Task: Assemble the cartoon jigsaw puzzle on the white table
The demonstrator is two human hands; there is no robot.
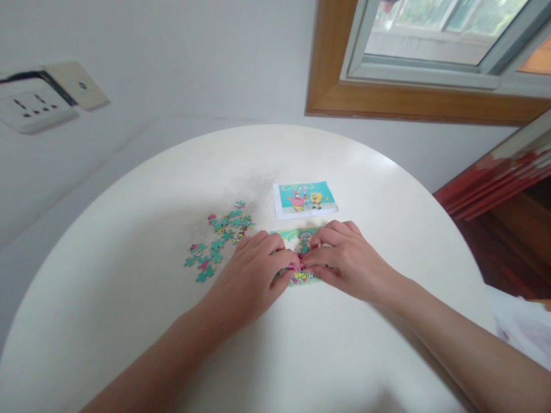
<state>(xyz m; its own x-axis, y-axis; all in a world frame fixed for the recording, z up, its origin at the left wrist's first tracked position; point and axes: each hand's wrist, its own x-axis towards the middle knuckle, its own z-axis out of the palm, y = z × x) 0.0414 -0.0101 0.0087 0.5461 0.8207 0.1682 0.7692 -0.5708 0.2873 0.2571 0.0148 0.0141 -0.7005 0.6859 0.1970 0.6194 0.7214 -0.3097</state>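
Note:
A partly assembled jigsaw puzzle (pixel 301 277) with cartoon figures lies on the white table, much of it covered by both hands. My left hand (pixel 258 265) comes in from the left, its thumb and fingers closed at a pink puzzle piece (pixel 295 266) near the puzzle's middle. From the other side my right hand (pixel 340 258) bends its fingertips down onto the same spot, close to the left fingertips. Whether the right fingers grip a piece is hidden. Beyond the puzzle lies a picture card (pixel 305 199) showing cartoon characters on a teal ground.
Loose puzzle pieces (pixel 216 245), mostly teal with some pink and yellow, are scattered left of my left hand. The round white table (pixel 142 258) stands near a wall with a socket (pixel 38 106). A wood-framed window (pixel 331 97) and a red curtain (pixel 495 178) are at the right.

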